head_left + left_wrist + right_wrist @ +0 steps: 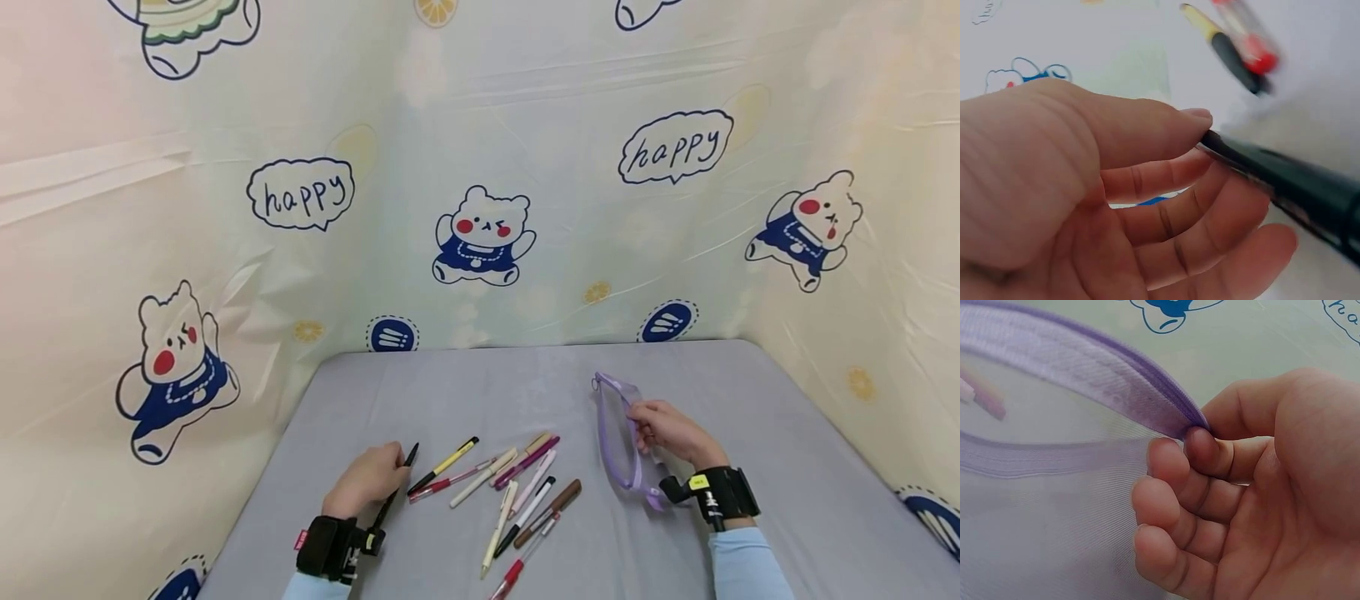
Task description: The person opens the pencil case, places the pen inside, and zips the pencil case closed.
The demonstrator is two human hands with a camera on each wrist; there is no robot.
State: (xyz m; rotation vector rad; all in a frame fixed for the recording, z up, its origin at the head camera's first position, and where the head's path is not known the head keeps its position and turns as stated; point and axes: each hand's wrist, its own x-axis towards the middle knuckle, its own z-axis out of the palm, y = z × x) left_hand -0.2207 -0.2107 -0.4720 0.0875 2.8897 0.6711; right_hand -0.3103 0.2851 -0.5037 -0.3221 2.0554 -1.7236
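Observation:
My left hand (369,479) pinches a black pen (389,504) between thumb and fingers, left of the scattered pens. In the left wrist view the dark pen (1285,178) slants down to the right from the thumb tip. On the other side, my right hand (671,429) grips the edge of a see-through mesh zip pouch (602,425) with purple trim. Its mouth gapes toward the pens. The right wrist view shows thumb and forefinger pinching the purple zipper edge (1141,378), with the sheer mesh (1054,531) hanging below.
Between the hands lie several pens: a yellow and black one (450,462), a dark magenta one (528,462), a brown one (551,510), a white one with black ends (527,515) and a red-capped one (513,575). A grey cloth (645,558) covers the table. Printed curtains (570,250) surround it.

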